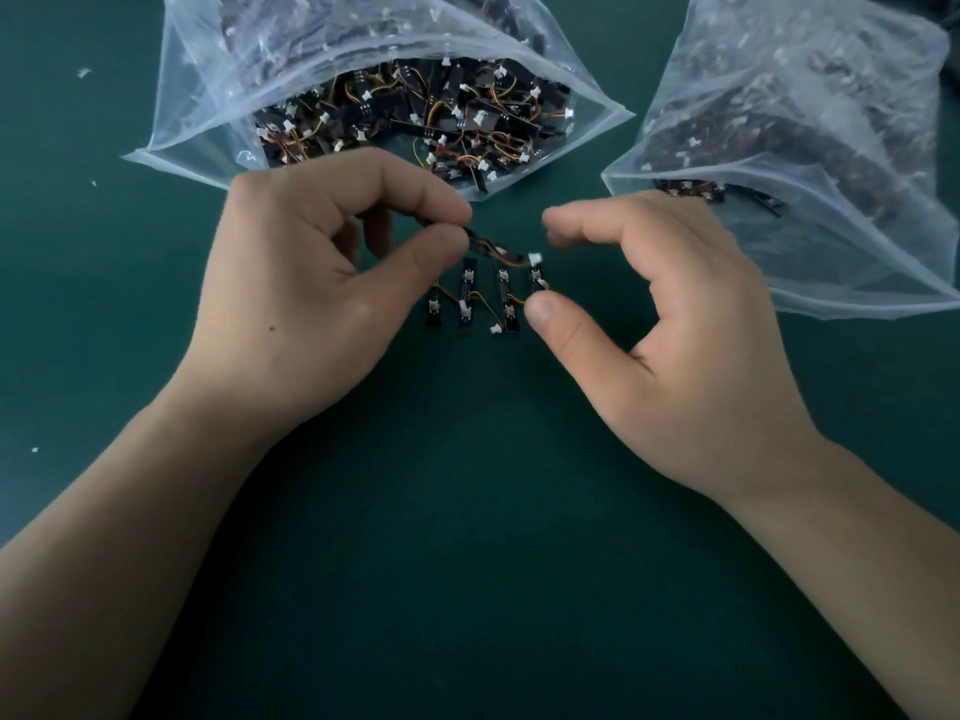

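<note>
We pinch a wired module (498,250) just above a row of modules (467,296) on the desk (467,511).
Our left hand's (311,262) grip is narrow, closed on the module's dark end, which the fingertips (441,246) hide. Its white connector (534,259) trails toward our right hand (675,324), whose grip stands wide. The second bag's (831,148) contents are blurred.

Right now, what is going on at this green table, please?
A person's left hand pinches a small black board, its wires and white plug pointing toward the right hand. That hand is open, its thumb tip by the rightmost of four boards lined up on the green table. An open plastic bag full of such parts lies behind; a second bag lies to the right.
</note>
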The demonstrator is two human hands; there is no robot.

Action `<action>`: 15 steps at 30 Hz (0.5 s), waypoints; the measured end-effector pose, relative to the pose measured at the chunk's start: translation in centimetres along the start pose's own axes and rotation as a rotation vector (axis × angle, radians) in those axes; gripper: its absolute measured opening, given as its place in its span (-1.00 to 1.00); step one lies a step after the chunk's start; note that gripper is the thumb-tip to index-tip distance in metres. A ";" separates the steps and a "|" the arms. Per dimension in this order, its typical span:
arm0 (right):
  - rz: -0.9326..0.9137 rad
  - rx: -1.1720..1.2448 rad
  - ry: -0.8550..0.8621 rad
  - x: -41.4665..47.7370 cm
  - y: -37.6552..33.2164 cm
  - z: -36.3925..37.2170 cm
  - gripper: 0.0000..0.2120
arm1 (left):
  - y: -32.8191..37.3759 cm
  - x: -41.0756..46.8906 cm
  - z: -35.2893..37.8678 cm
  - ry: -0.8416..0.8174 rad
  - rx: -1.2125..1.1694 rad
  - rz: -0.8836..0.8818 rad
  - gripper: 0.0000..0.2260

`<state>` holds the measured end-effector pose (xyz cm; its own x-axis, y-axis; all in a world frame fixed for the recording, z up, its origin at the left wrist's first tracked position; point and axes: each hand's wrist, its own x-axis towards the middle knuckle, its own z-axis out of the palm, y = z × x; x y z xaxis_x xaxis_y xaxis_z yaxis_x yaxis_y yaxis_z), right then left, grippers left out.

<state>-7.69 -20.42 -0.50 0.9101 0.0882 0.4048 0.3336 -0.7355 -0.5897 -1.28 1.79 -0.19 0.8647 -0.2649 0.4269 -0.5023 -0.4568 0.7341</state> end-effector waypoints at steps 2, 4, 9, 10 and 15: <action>-0.040 -0.018 0.014 0.0 0.1 0.1 -0.78 | 0.0 -0.1 0.1 -0.046 -0.011 0.004 -0.86; -0.073 -0.024 0.024 0.1 0.1 0.1 -0.89 | 0.0 -0.1 0.0 -0.079 -0.006 0.011 -0.83; -0.093 -0.039 0.030 0.1 0.1 0.2 -0.88 | 0.0 -0.2 0.0 -0.145 -0.023 -0.021 -0.81; -0.097 -0.036 0.024 0.1 0.1 0.1 -0.88 | 0.0 -0.3 0.1 -0.158 -0.022 -0.021 -0.82; -0.080 -0.027 0.017 0.2 0.0 0.1 -0.95 | 0.1 -0.3 0.1 -0.183 -0.021 0.042 -0.78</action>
<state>-7.51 -20.34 -0.52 0.8762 0.1362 0.4624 0.3984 -0.7446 -0.5356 -1.59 1.77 -0.28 0.8276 -0.4340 0.3559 -0.5364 -0.4247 0.7293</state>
